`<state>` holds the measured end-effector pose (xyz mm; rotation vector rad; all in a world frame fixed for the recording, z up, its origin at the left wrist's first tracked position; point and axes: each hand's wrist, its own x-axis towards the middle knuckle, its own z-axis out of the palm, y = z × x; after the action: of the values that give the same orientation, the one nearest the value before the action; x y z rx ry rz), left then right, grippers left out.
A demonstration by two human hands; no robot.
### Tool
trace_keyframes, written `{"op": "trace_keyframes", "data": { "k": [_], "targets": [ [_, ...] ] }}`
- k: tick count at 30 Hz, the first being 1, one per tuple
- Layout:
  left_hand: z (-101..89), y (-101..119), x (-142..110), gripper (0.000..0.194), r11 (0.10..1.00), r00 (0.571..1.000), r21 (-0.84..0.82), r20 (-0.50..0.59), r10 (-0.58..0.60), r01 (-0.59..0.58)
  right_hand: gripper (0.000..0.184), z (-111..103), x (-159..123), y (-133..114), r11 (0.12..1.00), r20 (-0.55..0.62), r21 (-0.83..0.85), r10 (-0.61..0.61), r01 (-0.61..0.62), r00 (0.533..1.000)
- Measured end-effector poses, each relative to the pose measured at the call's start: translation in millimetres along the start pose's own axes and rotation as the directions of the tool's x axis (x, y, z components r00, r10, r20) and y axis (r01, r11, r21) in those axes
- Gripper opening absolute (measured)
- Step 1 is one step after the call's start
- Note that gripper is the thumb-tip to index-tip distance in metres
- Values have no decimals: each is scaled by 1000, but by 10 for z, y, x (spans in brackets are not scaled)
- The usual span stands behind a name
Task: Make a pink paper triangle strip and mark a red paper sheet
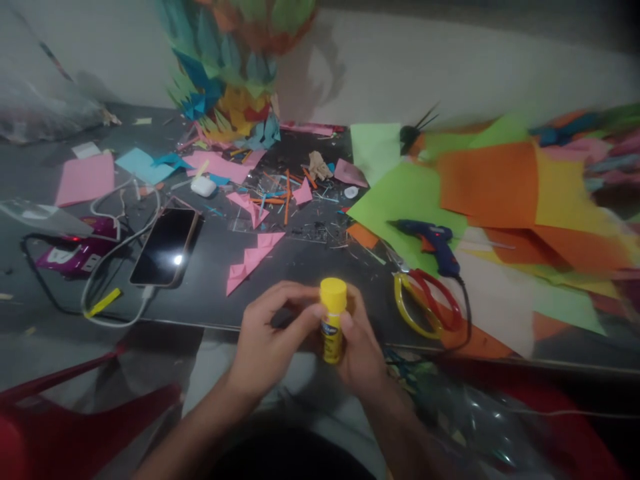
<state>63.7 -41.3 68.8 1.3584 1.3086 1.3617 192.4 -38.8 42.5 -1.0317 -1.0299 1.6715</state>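
A yellow glue stick (333, 340) stands upright between my two hands, just in front of the table's near edge, with its yellow cap on. My left hand (273, 333) pinches it near the cap with thumb and fingertips. Wrapped round its right side is my right hand (361, 343), the thumb on the label. Beyond my left hand lies a folded pink paper strip (255, 260) with pointed steps. To the right of my hands are scissors (427, 303) with red and yellow handles, and a dark blue glue gun (435, 240) rests on coloured paper.
A phone (165, 247) with a white cable lies left, near a purple device (83, 250). Paper scraps (280, 193) litter the table's middle. Orange paper sheets (487, 180) pile up at right. A colourful paper construction (230, 73) stands at the back. A red chair (90, 413) is at lower left.
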Motion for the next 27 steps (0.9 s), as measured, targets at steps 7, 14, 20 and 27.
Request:
{"op": "trace_keyframes", "data": {
  "k": [7,14,20,27],
  "targets": [
    [40,-40,76,8,993,995,92,-65,75,-69,32,-49,55,120,998,-3,29,-57,57,998],
    [86,-16,162,13,973,984,168,-56,167,-156,34,-36,96,130,995,-52,101,-16,22,999],
    [80,-46,156,9,978,986,143,-45,160,-152,35,-75,80,165,996,-71,86,-14,20,997],
    [97,-38,177,10,988,993,130,-67,97,-87,37,-144,87,131,986,-76,-143,-96,84,992]
  ]
}}
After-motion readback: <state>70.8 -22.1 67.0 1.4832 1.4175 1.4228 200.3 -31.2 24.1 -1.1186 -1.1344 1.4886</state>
